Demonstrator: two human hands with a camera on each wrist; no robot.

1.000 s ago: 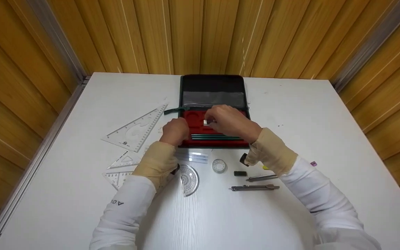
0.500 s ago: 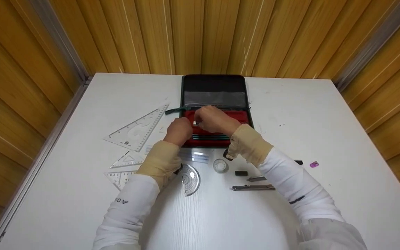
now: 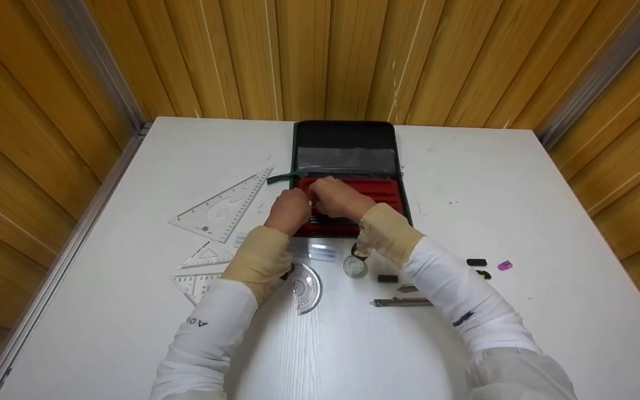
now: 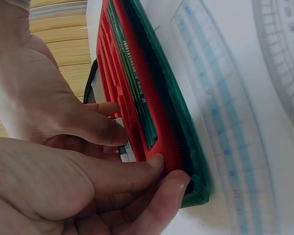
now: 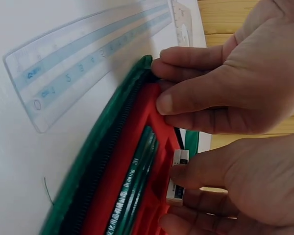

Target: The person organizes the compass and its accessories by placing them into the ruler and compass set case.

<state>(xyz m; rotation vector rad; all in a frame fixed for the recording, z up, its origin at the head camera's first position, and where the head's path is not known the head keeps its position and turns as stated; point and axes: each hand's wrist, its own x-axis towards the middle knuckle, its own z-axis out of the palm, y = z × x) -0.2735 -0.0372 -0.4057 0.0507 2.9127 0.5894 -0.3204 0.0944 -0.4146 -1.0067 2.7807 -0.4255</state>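
A dark green zip case (image 3: 348,139) lies unfolded on the white table, with a red moulded tray (image 3: 378,186) in its near half. My left hand (image 3: 291,210) pinches the case at its left corner; in the left wrist view the thumb presses on the red tray and the fingers lie outside the edge. Beside it, my right hand (image 3: 341,199) holds a white eraser (image 5: 177,183) with a dark end between thumb and fingers, at the tray's left part. Green pencils (image 5: 132,181) lie in a slot along the tray. The head view mostly hides the eraser.
Left of the case lie a large set square (image 3: 220,205) and smaller ones (image 3: 206,256). A clear ruler (image 3: 320,253), protractor (image 3: 308,289), round clear item (image 3: 354,266), dark block (image 3: 388,279) and compass (image 3: 400,302) lie in front. A purple piece (image 3: 505,265) is at right.
My right hand has moved left over the tray with the eraser, up to my left hand. The left hand stays at the case's left corner.
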